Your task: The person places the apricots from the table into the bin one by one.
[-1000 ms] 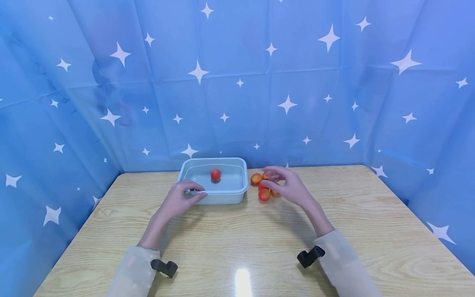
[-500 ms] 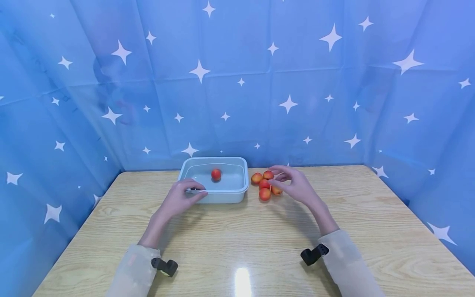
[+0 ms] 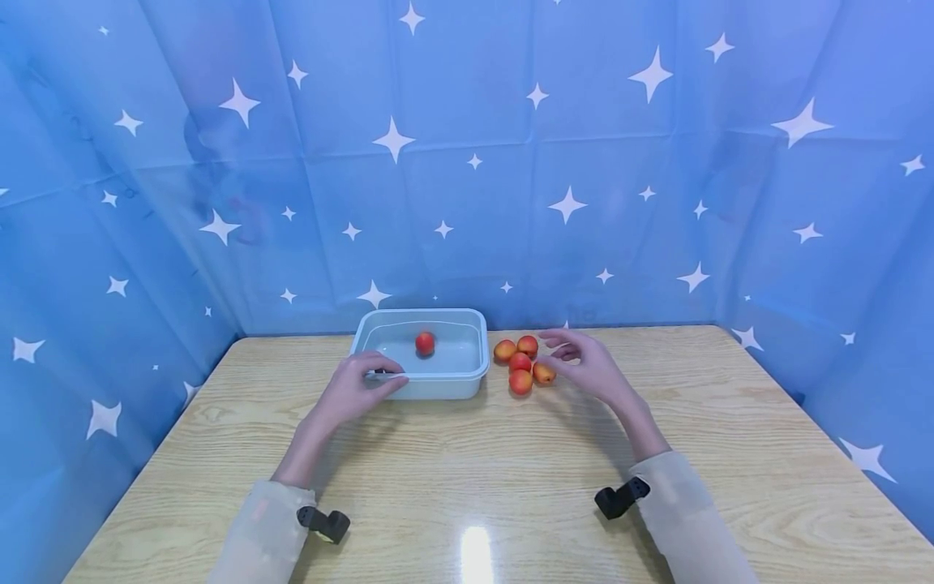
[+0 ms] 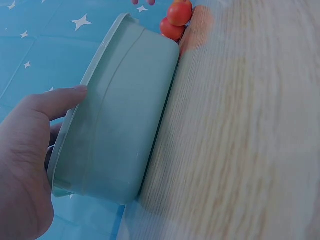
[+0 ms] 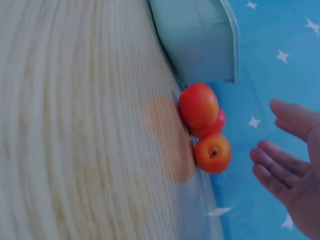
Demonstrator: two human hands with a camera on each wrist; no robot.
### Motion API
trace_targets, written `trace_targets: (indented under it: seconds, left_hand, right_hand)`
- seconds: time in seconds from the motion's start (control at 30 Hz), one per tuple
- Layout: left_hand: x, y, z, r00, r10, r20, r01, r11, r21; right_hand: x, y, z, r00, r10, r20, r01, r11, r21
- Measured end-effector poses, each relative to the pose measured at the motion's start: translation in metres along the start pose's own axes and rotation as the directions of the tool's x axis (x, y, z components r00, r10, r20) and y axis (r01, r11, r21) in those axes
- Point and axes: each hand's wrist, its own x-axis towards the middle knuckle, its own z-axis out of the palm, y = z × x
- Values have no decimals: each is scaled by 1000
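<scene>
Left hand (image 3: 357, 388) grips a pale blue rectangular plastic box (image 3: 445, 390); right hand (image 3: 589, 363) hovers by five round red-and-yellow fruits (image 3: 519, 362)

The box sits upright at the far side of the pale wood-grained table (image 3: 438, 487), left of the fruits. The left hand pinches its near rim towards the left corner, thumb on the outer side and fingers reaching over the edge. A single round red fruit (image 3: 425, 344) lies inside, around the middle of the floor.

Just right of the box, the five fruits lie in a tight cluster on the tabletop. The right hand is beside their right edge, fingers loosely bent, thumb well apart from them, with nothing in its grasp; the right wrist view shows a gap between it and the fruits.

Both forearms wear whitish sleeves (image 3: 689, 515), each with a small black camera (image 3: 622, 496) at the wrist. A blue cloth with white four-pointed stars (image 3: 467, 105) hangs behind the far edge.
</scene>
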Motion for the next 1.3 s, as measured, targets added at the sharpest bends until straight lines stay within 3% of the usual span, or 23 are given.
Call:
trace_targets:
  seconds: [0.53,0.93,1.3]
  left_hand:
    - [1,-1,0,1000,13,2,-13,1000,6]
    - [0,-1,-1,1000,3,2,-3,1000,4]
    - [0,-2,0,1000,-2,6,2,1000,0]
  right_hand:
    - [-3,16,-2,992,93,84,-90,995,-42]
    - [-3,22,2,973,82,218,-63,994,-90]
    - [-4,23,1,973,129,190,-113,989,-94]
